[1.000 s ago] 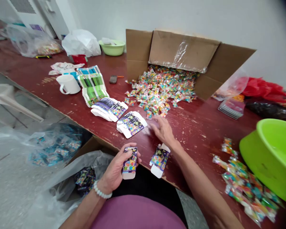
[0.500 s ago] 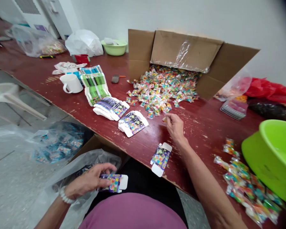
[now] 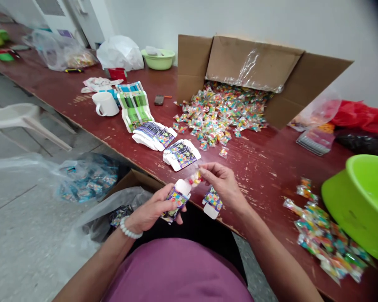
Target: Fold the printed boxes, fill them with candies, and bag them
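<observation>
My left hand [image 3: 159, 205] is wrapped round a small printed carton [image 3: 178, 197], whose white end flap stands out toward my right. Between the thumb and fingers of my right hand [image 3: 222, 180] is a clear candy packet [image 3: 195, 178] with red, yellow and white pieces, close to the carton's flap end. Partly behind my right hand, a flat purple carton [image 3: 213, 199] lies at the table edge. Two fanned stacks of purple cartons [image 3: 182, 154] lie beyond my hands. A heap of candy packets [image 3: 220, 115] spills from a cardboard box [image 3: 253, 63].
Green printed cartons [image 3: 135, 109] and a white mug [image 3: 105, 104] stand at the left of the red table [image 3: 255, 176]. At right, a green basin [image 3: 362, 197] sits beside more candy packets [image 3: 327, 239]. Plastic bags of packed cartons [image 3: 88, 180] lie below the table's left edge.
My right hand has moved from the heap toward my body with a candy packet. My left hand has risen rightward with the carton, so both hands now meet.
</observation>
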Demonstrator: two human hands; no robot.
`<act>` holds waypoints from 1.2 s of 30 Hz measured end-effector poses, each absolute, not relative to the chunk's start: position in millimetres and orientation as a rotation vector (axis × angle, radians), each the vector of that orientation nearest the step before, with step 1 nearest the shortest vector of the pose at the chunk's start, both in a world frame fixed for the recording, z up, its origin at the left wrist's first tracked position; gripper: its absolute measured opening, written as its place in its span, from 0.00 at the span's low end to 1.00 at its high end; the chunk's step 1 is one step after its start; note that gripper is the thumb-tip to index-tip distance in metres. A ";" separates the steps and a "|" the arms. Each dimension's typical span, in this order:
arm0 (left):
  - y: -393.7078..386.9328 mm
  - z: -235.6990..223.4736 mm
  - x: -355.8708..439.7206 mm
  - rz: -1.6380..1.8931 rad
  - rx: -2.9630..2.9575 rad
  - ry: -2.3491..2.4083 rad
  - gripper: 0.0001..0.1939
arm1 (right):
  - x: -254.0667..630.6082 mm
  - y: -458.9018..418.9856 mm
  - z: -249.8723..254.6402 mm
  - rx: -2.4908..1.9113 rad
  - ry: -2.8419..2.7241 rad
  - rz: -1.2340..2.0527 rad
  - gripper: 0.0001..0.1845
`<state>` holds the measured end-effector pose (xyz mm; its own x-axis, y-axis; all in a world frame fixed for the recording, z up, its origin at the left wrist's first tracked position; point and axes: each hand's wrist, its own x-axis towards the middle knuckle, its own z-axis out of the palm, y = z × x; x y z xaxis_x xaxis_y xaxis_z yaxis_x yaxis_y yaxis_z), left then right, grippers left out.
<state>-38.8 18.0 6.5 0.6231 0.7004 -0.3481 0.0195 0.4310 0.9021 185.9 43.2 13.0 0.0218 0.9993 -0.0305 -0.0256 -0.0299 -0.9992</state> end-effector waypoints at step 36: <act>-5.5 1.0 -0.2 0.839 0.590 0.818 0.25 | 147.5 1.4 2.9 -1.077 -1.334 1.421 0.14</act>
<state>-0.2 -5.5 1.0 0.4062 0.8269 -0.3888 -0.4095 0.5451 0.7316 147.5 1.4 2.9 -0.2337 0.9721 -0.0220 -0.0393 -0.0320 -0.9987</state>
